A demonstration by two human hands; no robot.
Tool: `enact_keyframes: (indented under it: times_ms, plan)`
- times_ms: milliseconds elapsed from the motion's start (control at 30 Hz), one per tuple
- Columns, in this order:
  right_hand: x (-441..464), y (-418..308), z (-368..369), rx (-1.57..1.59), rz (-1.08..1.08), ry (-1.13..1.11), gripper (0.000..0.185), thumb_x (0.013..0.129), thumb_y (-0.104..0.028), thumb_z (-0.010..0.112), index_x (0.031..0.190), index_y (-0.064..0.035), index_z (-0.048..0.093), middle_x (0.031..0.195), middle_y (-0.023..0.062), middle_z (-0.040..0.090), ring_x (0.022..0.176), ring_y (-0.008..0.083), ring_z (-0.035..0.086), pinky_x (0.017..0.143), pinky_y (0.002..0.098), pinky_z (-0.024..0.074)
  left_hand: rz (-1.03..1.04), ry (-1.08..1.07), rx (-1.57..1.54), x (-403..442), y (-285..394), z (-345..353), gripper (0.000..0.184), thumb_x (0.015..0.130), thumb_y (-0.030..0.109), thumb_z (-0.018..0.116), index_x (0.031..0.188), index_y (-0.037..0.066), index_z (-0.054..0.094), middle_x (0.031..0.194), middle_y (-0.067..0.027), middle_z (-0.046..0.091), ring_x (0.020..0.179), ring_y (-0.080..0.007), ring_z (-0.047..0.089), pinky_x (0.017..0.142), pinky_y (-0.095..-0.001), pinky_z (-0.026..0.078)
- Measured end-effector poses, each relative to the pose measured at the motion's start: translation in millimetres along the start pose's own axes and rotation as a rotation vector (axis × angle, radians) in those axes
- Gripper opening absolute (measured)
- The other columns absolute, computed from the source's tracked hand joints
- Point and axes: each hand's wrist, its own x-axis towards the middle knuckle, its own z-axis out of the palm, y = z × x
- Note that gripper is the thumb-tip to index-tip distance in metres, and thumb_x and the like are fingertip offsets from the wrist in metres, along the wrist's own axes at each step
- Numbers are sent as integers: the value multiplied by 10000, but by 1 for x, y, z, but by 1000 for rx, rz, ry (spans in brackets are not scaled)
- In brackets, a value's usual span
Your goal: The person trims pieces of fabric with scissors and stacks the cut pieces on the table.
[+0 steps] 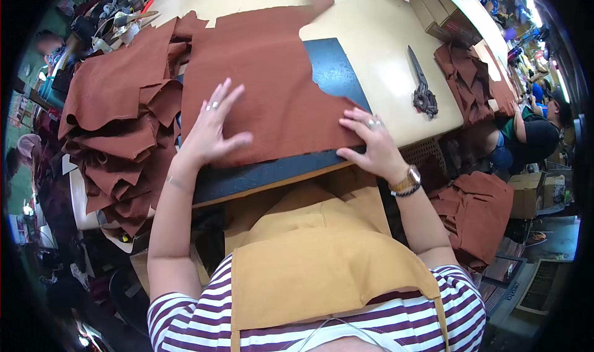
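Observation:
A rust-brown cut fabric panel (260,86) lies spread over a dark blue board (337,64) at the table's near edge. My left hand (216,126) is over the panel's left part, fingers spread, thumb pointing right; whether it presses on the cloth I cannot tell. At the panel's lower right corner, my right hand (371,138) has its fingers apart, with the fingertips on the fabric edge. Neither hand grips anything. A strip of the panel extends beyond the board at the far side.
Heaped brown fabric pieces (111,98) lie at the left. Dark-handled scissors (422,89) rest on the cream table (383,36). Farther right are more folded fabric (467,77) and a cardboard box (442,15). A brown bundle (476,213) sits below, near a seated person (538,129).

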Motion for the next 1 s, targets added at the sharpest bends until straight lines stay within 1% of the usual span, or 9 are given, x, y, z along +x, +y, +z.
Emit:
enact_keyframes:
  times_ms: [67,233,267,433,567,667,767,833,1000]
  plan:
    - [-16,-5,-5,-43,29,-39,633,723,-442,751,1225,-103,569,1302,75,525,1245,305,482,1066,577,265,30,-145,57,-26,7,-15,859,699,534,712,1414,164,413,1529,-155,247,1430,-343,170,1117,-590,105]
    - [-51,8,-10,-41,-269,-78,285,732,-184,767,1000,-171,672,898,-12,635,874,180,614,1109,536,229,89,60,22,-74,24,-2,187,828,153,656,1012,119,658,1200,-88,626,1215,-307,529,1035,-531,341]
    - [-41,-8,-27,57,-240,-72,183,760,-110,740,931,-130,679,809,-2,639,783,143,620,1024,433,383,79,167,-22,-79,35,-4,106,847,157,644,925,86,657,993,-89,681,1002,-281,642,932,-485,428]
    - [-9,-43,-160,876,224,-608,126,824,-79,703,914,-10,651,795,44,645,766,88,603,646,226,468,-15,376,-843,-98,90,-90,216,835,231,667,853,19,631,743,-47,610,653,-174,561,639,-310,431]
    - [31,-26,-208,1072,45,-640,168,826,-73,700,958,10,637,819,16,633,741,71,571,662,218,454,239,46,-737,-37,68,-158,210,886,214,586,855,6,605,745,-2,555,654,-82,495,610,-222,380]
    - [97,23,-188,675,56,-65,289,861,-135,676,1111,-10,600,913,27,643,832,97,598,722,224,460,125,244,-286,58,42,-173,272,928,231,572,961,-40,583,751,-5,557,700,-91,495,637,-252,413]
    - [142,85,-150,29,-120,606,367,882,-201,656,1197,-28,580,1047,104,666,985,193,622,809,279,472,-30,457,-12,120,-34,-151,405,942,292,570,1267,57,513,1149,-129,630,1052,-213,594,913,-338,439]
    - [126,94,-138,-34,-18,567,390,875,-223,657,1200,-19,584,1108,152,654,1050,242,614,833,338,479,-143,597,453,115,-33,-122,509,929,391,552,1342,111,449,1314,-157,524,1238,-292,482,1035,-505,336]
    - [46,116,-97,-97,327,269,299,860,-227,633,1068,-13,638,1015,171,656,941,303,632,815,375,487,-58,289,302,73,8,-19,638,902,504,530,1426,183,361,1490,-160,300,1407,-363,205,1069,-662,144]
